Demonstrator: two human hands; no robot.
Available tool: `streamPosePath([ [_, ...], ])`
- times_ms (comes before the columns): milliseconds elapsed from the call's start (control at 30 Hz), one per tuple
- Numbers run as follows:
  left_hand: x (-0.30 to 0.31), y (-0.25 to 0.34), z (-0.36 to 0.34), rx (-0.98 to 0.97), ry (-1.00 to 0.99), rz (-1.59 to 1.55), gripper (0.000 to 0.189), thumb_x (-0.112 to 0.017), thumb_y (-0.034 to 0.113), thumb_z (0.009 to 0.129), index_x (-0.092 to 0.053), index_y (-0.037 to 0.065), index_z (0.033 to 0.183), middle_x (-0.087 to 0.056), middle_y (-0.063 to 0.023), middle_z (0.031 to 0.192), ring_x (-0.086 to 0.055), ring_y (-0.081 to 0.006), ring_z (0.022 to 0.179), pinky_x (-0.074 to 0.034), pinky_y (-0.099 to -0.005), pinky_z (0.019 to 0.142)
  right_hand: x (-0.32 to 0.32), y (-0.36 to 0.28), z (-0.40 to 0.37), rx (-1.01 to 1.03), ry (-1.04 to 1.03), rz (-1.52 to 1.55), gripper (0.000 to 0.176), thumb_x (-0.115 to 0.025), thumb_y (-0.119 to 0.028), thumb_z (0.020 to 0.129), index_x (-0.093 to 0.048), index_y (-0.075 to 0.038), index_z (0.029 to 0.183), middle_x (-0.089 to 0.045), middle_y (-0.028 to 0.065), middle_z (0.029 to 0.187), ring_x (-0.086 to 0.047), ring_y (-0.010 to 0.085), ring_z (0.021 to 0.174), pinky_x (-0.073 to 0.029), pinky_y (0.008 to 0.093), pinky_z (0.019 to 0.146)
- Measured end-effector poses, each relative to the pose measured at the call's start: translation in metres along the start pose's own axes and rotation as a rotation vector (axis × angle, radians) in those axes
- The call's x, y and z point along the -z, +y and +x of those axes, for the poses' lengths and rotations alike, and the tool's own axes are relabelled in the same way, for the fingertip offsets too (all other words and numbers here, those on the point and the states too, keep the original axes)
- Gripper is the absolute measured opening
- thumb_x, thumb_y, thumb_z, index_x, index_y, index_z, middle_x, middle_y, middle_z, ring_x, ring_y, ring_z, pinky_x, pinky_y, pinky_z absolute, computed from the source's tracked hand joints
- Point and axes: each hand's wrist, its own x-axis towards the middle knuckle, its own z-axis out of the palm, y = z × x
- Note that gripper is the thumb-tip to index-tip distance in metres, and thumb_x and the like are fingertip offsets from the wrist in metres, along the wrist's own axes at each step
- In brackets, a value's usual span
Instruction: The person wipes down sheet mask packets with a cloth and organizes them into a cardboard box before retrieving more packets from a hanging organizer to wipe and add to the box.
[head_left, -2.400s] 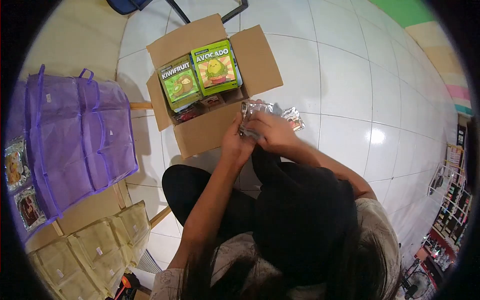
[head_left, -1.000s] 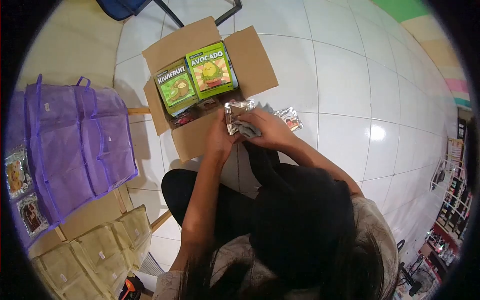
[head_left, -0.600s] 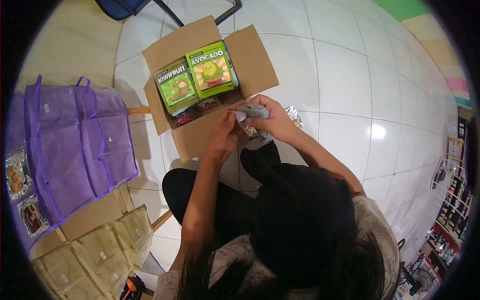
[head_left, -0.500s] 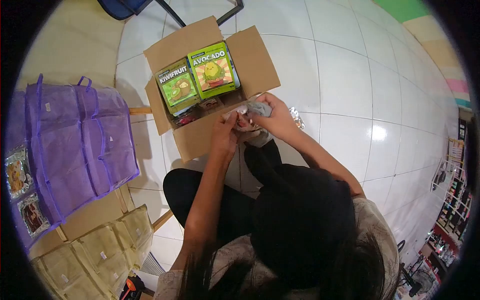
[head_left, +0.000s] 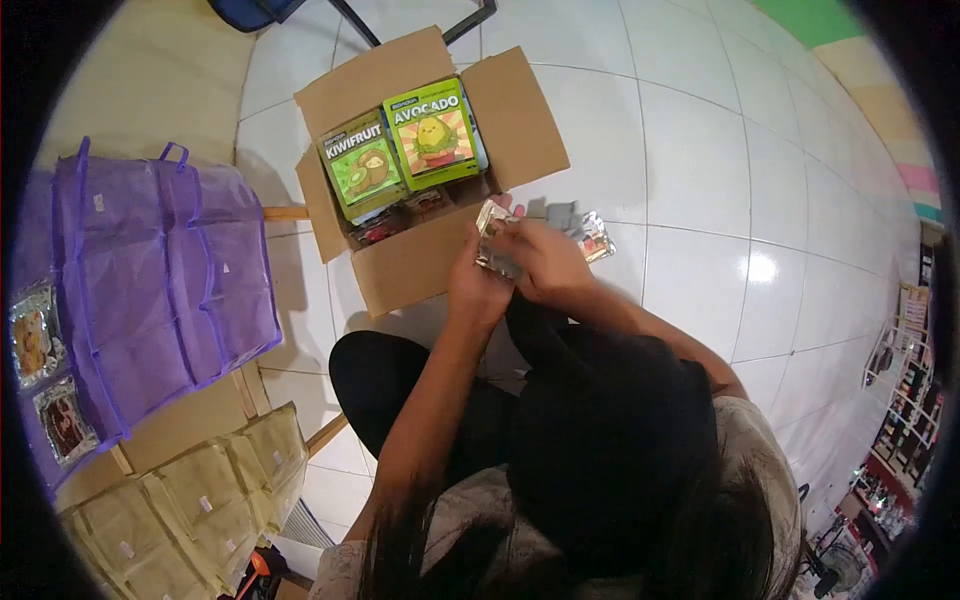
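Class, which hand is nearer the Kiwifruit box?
Left. The left hand lies below-right of the Kiwifruit box; the right hand sits farther right. Both hold a packet.

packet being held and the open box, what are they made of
The packet looks like shiny metallised foil or plastic film: silvery, crinkled, catching glare. The box looks like plain matte brown cardboard, with stiff folded flaps.
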Motion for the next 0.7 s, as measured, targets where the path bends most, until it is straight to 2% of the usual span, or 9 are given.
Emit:
streamPosePath([
  [67,0.003,0.004,0.002,0.021,-0.062,0.004,0.049,-0.037,0.035,0.103,-0.041,0.003,0.141,-0.05,-0.0126,0.14,-0.048,-0.026,0.129,-0.033,-0.0436,0.112,0.005,-0.002,0.001,0.144,-0.084,0.029,0.045,-0.064,0.0,0.069,-0.065,-0.008,0.113,-0.059,0.0122,0.107,-0.061,0.0342,0.095,-0.052,0.042,0.077],
  [167,0.011,0.008,-0.003,0.11,-0.071,-0.068,0.048,-0.042,0.026,0.097,-0.043,0.001,0.138,-0.053,-0.0131,0.135,-0.049,-0.0273,0.126,-0.036,-0.0419,0.11,0.004,0.014,0.008,-0.058,0.02,-0.057,0.048,-0.067,-0.002,0.066,-0.065,-0.009,0.114,-0.06,0.0121,0.111,-0.062,0.0341,0.097,-0.053,0.0415,0.077],
  [300,0.005,0.021,-0.005,0.086,-0.173,0.059,0.054,-0.047,0.018,0.086,-0.044,0.0,0.138,-0.053,-0.0148,0.133,-0.05,-0.0275,0.125,-0.038,-0.0426,0.107,0.009,-0.006,0.005,0.044,-0.069,0.09,0.049,-0.069,-0.006,0.065,-0.064,-0.008,0.114,-0.06,0.0136,0.112,-0.062,0.0353,0.096,-0.052,0.0417,0.082],
  [367,0.028,0.033,0.007,0.063,-0.196,0.125,0.054,-0.049,0.014,0.084,-0.048,0.001,0.136,-0.055,-0.0146,0.131,-0.051,-0.0283,0.124,-0.039,-0.0432,0.106,0.013,-0.006,0.009,-0.048,-0.072,0.175,0.045,-0.068,-0.005,0.066,-0.064,-0.006,0.111,-0.061,0.0142,0.108,-0.062,0.0351,0.095,-0.052,0.0402,0.083],
  [467,0.038,0.073,0.02,-0.303,-0.118,1.476,0.045,-0.048,0.009,0.084,-0.057,0.003,0.128,-0.058,-0.0127,0.123,-0.054,-0.029,0.119,-0.042,-0.0428,0.103,0.019,0.008,0.012,-0.141,0.106,0.205,0.037,-0.067,-0.005,0.068,-0.064,-0.003,0.105,-0.061,0.014,0.101,-0.062,0.0326,0.092,-0.051,0.0372,0.082],
  [533,0.011,0.092,0.012,-0.467,-0.079,1.331,0.037,-0.049,0.008,0.086,-0.063,0.004,0.12,-0.061,-0.015,0.116,-0.056,-0.0334,0.113,-0.045,-0.0429,0.097,0.024,0.021,0.006,-0.157,0.226,0.167,0.033,-0.064,-0.004,0.071,-0.063,-0.003,0.104,-0.061,0.0152,0.097,-0.062,0.0333,0.091,-0.051,0.0374,0.08],
  [600,0.026,0.122,0.024,-0.67,-0.136,2.044,0.033,-0.052,0.011,0.087,-0.063,0.004,0.117,-0.062,-0.0197,0.113,-0.058,-0.035,0.11,-0.047,-0.042,0.092,0.024,0.038,-0.005,-0.182,0.271,0.155,0.029,-0.061,-0.004,0.073,-0.063,-0.003,0.102,-0.061,0.0165,0.094,-0.061,0.0347,0.088,-0.05,0.0371,0.078],
  [667,0.028,0.136,0.028,-0.659,-0.053,2.073,0.036,-0.057,0.016,0.088,-0.061,0.008,0.123,-0.064,-0.018,0.115,-0.06,-0.036,0.108,-0.047,-0.041,0.093,0.032,0.038,-0.005,-0.14,0.268,0.144,0.028,-0.063,-0.004,0.072,-0.064,-0.001,0.1,-0.062,0.0156,0.094,-0.062,0.0327,0.087,-0.05,0.0355,0.078],
  [700,0.022,0.137,0.024,-0.73,-0.02,2.148,0.032,-0.055,0.016,0.088,-0.064,0.009,0.118,-0.065,-0.0178,0.108,-0.062,-0.0354,0.101,-0.049,-0.0426,0.087,0.036,0.035,-0.006,-0.17,0.252,0.118,0.027,-0.064,-0.003,0.073,-0.064,-0.001,0.1,-0.062,0.0152,0.095,-0.062,0.0311,0.087,-0.05,0.0346,0.078],
])
